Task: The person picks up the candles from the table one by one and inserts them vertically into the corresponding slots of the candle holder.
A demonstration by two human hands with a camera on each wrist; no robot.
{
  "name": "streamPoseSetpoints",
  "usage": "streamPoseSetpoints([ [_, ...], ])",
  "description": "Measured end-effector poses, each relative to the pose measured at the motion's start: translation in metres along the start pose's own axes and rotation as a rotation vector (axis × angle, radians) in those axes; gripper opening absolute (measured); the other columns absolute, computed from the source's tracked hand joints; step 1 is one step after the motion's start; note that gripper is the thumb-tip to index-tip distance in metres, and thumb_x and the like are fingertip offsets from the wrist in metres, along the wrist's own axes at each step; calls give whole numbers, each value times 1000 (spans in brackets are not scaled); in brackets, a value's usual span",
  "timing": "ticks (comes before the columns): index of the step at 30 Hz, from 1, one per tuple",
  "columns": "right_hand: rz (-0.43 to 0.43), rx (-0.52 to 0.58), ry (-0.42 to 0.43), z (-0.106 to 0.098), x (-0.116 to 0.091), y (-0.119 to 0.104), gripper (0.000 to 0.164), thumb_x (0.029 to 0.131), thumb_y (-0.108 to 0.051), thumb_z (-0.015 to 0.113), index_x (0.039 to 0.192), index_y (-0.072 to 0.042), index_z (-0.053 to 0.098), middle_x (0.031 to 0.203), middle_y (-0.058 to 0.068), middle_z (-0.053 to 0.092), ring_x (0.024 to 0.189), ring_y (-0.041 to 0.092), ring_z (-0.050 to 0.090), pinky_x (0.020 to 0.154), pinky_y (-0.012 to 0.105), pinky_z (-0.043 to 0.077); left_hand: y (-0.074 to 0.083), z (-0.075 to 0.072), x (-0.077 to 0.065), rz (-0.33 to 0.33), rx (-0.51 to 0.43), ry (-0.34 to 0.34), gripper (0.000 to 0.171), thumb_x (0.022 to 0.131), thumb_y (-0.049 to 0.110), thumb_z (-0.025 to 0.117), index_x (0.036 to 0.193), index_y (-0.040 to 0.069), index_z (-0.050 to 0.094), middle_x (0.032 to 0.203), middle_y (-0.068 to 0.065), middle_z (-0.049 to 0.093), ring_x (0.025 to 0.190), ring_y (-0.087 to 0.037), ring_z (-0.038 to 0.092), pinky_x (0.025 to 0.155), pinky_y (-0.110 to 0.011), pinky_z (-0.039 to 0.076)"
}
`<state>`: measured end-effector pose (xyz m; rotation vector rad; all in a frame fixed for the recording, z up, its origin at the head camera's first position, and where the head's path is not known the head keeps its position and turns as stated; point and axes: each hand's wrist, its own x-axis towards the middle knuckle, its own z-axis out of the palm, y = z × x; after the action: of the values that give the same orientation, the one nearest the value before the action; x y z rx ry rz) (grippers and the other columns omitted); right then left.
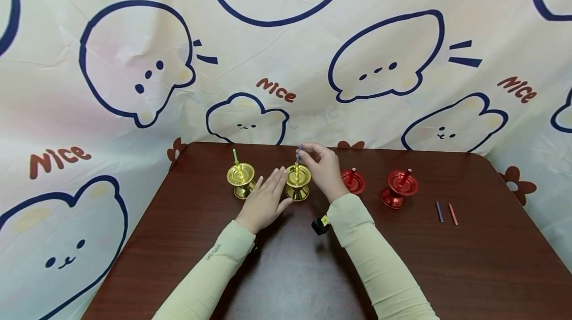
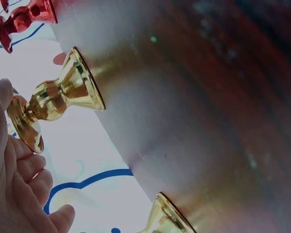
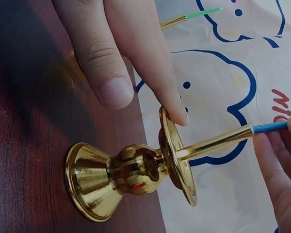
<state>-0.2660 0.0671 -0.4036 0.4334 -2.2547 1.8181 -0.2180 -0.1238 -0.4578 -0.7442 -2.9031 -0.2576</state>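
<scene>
My right hand (image 1: 326, 170) pinches a slim blue candle (image 3: 269, 127). The candle's lower end meets the top of the thin tube on a gold candle holder (image 3: 136, 170). Extended fingers of my left hand (image 1: 262, 202) touch the rim of that holder's dish, steadying against its left side. Left of this hand, another gold candle holder (image 1: 241, 175) bears an upright green candle (image 1: 235, 155). In the left wrist view the middle gold holder (image 2: 53, 99) stands beside the fingers. How deep the blue candle reaches into the tube is hidden.
To the right stand two red candle holders, one (image 1: 353, 183) partly behind my right wrist and one (image 1: 399, 188) farther right; neither tube shows a candle. A blue candle (image 1: 439, 212) and a red candle (image 1: 453, 214) lie on the brown table (image 1: 491, 260). A patterned cloth (image 1: 313, 62) hangs behind.
</scene>
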Motion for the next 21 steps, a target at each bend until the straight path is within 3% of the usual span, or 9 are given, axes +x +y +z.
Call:
streamPoseSetpoints([
  [12, -113, -184, -52, 1, -3, 3, 22, 100, -16, 66, 118, -6, 74, 108, 4, 75, 97, 16, 71, 87, 37, 58, 0, 2, -3, 0, -9, 1, 72, 106, 43, 51, 161, 5, 23, 167, -12, 24, 154, -25, 21, 121, -54, 23],
  [21, -126, -169, -33, 0, -3, 4, 23, 100, -15, 65, 120, -7, 73, 110, 6, 75, 98, 17, 71, 87, 35, 58, 0, 4, 1, -3, -7, 8, 73, 107, 44, 49, 162, 6, 21, 167, -11, 22, 154, -25, 20, 121, -54, 24],
])
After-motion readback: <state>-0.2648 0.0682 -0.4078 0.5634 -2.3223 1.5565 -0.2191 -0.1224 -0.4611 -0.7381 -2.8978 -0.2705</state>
